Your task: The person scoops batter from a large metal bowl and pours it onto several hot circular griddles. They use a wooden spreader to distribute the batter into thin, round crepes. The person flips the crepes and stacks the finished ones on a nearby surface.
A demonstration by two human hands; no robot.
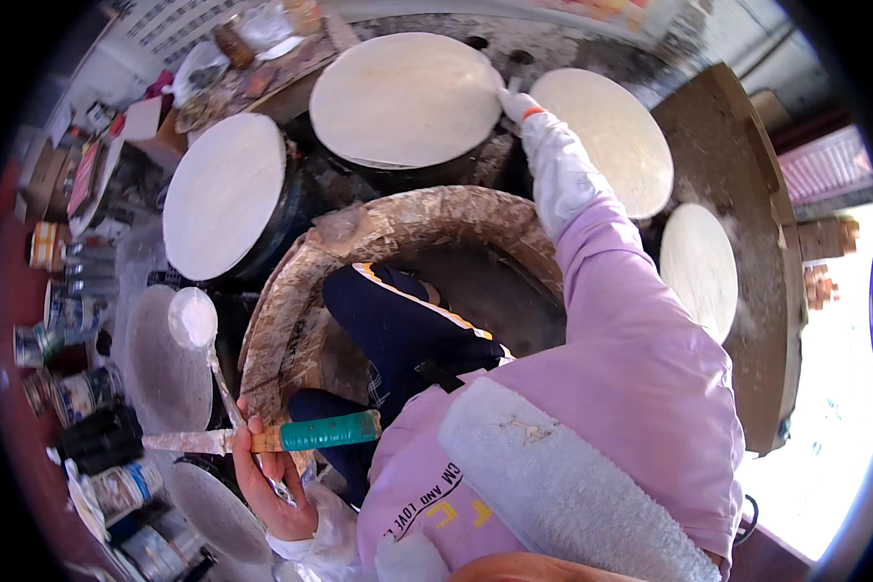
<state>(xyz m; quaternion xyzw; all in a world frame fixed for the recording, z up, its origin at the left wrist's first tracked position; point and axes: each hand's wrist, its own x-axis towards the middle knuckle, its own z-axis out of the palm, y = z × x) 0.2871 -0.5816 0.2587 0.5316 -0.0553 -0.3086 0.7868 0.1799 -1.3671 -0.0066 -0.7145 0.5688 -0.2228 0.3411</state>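
Note:
My left hand (pixel 286 504), at the lower left, is closed round a metal ladle (pixel 194 318) and a long flat-bladed spatula (pixel 330 432) with a teal-wrapped handle. The ladle's bowl is whitened and points away from me. The spatula lies crosswise, its pale blade to the left. My right arm stretches far forward, and my right hand (pixel 519 104), in white covering, is at the right edge of a large round white flatbread (pixel 405 97). Its fingers are too small to make out. To its right is another flatbread (pixel 606 136).
More round flatbreads (pixel 225 194) (pixel 698 272) lie in the arc round me. Bare grey griddles (pixel 168 359) are at the left. A thick crusted ring (pixel 291 291) surrounds my legs. Cans and jars (pixel 87 393) line the left side; a brown board (pixel 737 194) stands at the right.

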